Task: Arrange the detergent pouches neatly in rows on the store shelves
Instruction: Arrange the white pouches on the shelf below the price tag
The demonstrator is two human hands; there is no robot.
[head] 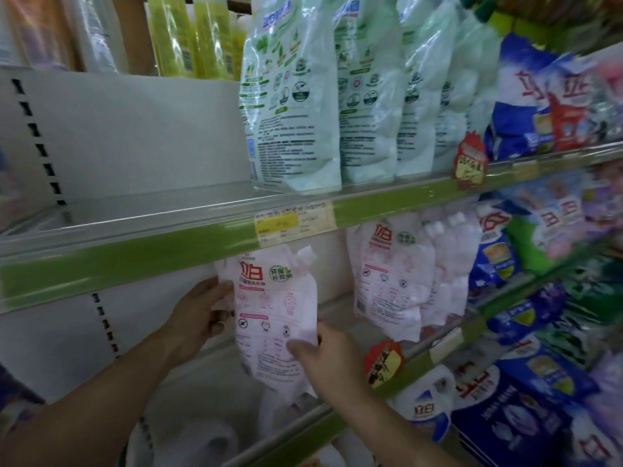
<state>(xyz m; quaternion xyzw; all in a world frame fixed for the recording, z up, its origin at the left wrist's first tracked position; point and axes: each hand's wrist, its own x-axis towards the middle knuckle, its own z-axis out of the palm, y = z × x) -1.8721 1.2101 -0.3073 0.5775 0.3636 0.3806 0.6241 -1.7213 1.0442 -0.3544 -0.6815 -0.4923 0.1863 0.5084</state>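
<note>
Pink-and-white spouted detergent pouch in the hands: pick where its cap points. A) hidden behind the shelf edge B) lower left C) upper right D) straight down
C: the pink-and-white spouted detergent pouch, held by the left hand and right hand, has its white cap at the top right corner.

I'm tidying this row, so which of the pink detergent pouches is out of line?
The pink pouch held by both hands, left hand and right hand, apart from the standing pink row to its right.
</note>
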